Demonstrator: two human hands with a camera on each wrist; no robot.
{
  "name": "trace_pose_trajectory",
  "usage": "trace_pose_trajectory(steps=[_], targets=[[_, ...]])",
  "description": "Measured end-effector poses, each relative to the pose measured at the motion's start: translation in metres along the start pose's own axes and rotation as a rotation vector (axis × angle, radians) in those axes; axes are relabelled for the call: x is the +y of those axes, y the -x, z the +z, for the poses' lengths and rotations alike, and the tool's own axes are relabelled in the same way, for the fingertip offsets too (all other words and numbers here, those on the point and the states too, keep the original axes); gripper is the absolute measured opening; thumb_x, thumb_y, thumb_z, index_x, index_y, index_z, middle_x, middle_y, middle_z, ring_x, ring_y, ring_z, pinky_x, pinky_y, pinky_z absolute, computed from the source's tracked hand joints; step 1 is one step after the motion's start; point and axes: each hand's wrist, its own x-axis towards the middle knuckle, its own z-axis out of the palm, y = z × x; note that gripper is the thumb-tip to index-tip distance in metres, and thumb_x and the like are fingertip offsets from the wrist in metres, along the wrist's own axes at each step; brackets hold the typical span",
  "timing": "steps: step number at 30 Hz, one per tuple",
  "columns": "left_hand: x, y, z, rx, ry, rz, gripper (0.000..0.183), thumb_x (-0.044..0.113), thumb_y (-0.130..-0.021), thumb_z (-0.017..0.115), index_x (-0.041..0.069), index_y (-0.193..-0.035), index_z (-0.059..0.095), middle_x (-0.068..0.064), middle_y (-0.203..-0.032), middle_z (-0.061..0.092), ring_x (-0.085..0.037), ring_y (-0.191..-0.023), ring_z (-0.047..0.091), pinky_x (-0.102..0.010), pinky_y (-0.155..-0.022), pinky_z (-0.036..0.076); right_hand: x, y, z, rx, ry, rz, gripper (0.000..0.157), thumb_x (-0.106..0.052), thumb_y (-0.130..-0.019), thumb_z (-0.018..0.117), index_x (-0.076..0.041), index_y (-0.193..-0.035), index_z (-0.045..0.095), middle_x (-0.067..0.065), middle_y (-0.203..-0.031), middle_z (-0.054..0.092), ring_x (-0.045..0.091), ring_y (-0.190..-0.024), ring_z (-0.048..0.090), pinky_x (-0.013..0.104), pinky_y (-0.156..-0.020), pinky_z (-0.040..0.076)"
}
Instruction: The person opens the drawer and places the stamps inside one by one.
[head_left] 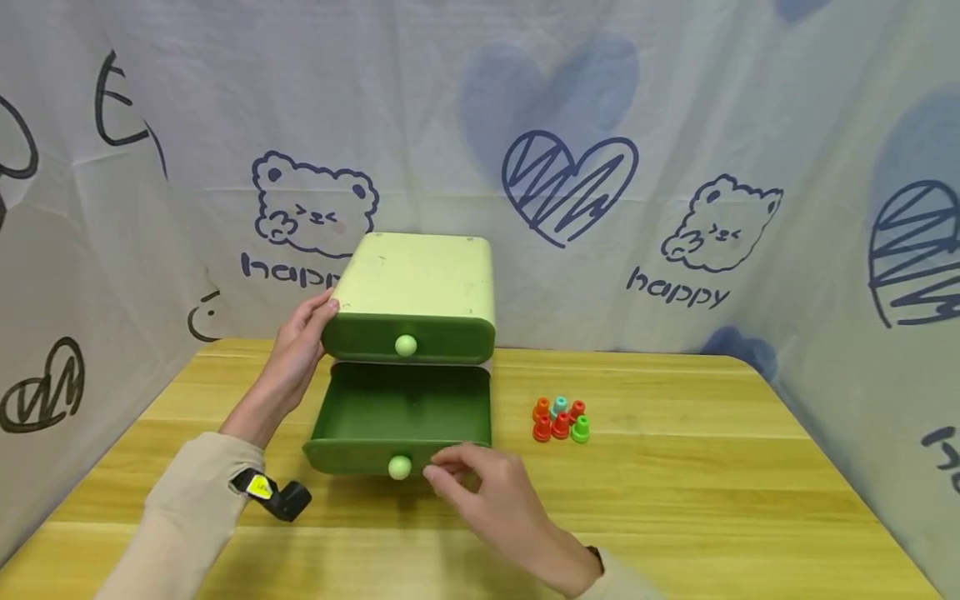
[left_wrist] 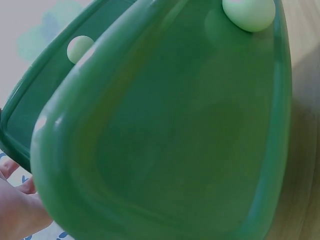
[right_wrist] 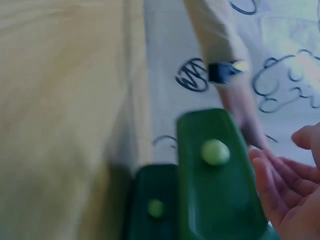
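Note:
A small cabinet [head_left: 420, 271] with a pale yellow-green shell stands on the table, its upper green drawer [head_left: 363, 337] closed. Below it, the lower drawer [head_left: 397, 408] is pulled out and bare inside; each front has a round pale knob. My left hand [head_left: 296, 350] rests against the cabinet's left side, level with the upper drawer; the lower drawer's front [left_wrist: 185, 125] fills most of the left wrist view. Just right of the lower knob [head_left: 400, 467] is my right hand [head_left: 495, 500], fingers loosely bent and holding nothing. Whether its fingertips touch the drawer front, I cannot tell.
Several small cone-shaped pegs [head_left: 561, 425], in red, orange, light blue and green, stand grouped on the wooden table [head_left: 675, 467] right of the cabinet. A printed cloth [head_left: 570, 100] hangs behind the table and along both sides.

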Motion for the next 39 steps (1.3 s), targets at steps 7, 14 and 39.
trace_pose_trajectory(steps=[7, 14, 39], targets=[[-0.001, 0.001, 0.000, -0.001, -0.007, 0.000, 0.071, 0.041, -0.101, 0.046, 0.005, -0.154, 0.017, -0.012, -0.160, 0.014, -0.027, -0.142, 0.022, -0.040, -0.115, 0.021, 0.018, -0.008, -0.052, 0.190, 0.114, 0.051, 0.009, -0.005, -0.087, 0.071, -0.001, -0.096, 0.071, 0.001, -0.082, 0.068, 0.010, -0.069, 0.060, 0.024, -0.052, 0.051], [-0.001, 0.001, 0.000, 0.004, -0.012, 0.002, 0.071, 0.042, -0.101, 0.046, 0.005, -0.154, 0.017, -0.013, -0.159, 0.015, -0.028, -0.142, 0.023, -0.040, -0.115, 0.022, 0.064, -0.004, -0.097, 0.182, 0.198, 0.406, 0.019, -0.012, -0.093, 0.066, -0.002, -0.109, 0.067, 0.007, -0.099, 0.068, 0.021, -0.092, 0.062, 0.032, -0.074, 0.054], [-0.001, 0.000, -0.001, 0.011, -0.013, 0.013, 0.068, 0.040, -0.102, 0.045, 0.006, -0.154, 0.018, -0.011, -0.159, 0.015, -0.027, -0.142, 0.023, -0.042, -0.115, 0.022, 0.156, 0.008, -0.110, 0.150, 0.024, 0.810, 0.034, -0.004, -0.087, 0.069, 0.010, -0.116, 0.062, 0.021, -0.108, 0.064, 0.028, -0.096, 0.059, 0.034, -0.077, 0.053]])
